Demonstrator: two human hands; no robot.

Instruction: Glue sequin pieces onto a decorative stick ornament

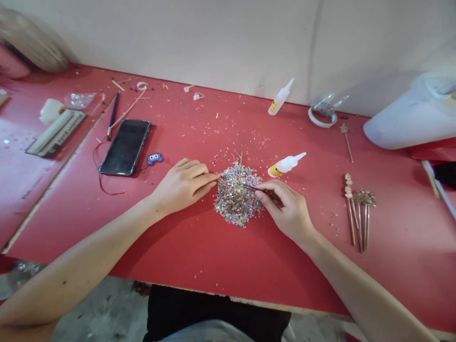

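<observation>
1. Sequins (238, 219) lay in a glittering pile on the red worktop (171, 251), between the two hands; a gold pin (240, 168) rose out of the pile.
2. Right hand (288, 209): closed round dark tweezers (251, 188) — their tips over the sequins, beside the pin.
3. Left hand (185, 185): fingers together, index tip at the pile's left edge — whether it held anything, I could not tell.
4. One glue bottle (285, 166) lay just beyond the right hand; more pins (360, 216) lay farther right.
</observation>
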